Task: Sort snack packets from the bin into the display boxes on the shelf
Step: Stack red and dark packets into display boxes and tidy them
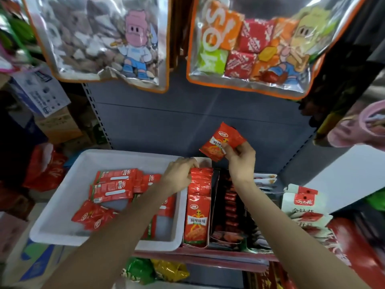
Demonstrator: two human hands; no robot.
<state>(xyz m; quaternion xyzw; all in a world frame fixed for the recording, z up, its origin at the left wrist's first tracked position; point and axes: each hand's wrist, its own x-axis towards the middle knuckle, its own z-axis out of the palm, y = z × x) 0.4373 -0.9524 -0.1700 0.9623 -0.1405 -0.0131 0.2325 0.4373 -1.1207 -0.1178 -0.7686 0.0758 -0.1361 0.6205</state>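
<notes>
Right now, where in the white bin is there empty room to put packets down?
The white bin is bare along its back wall and left side, above and left of the red packets. Its right side is crowded by the left hand and forearm.

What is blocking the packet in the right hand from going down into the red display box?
The left hand rests at the back of the red display box, on its packets. The packet, pinched by the right hand, hangs just above; nothing else intervenes.

Bin (62, 184) floor — arm-hidden, partly
</notes>
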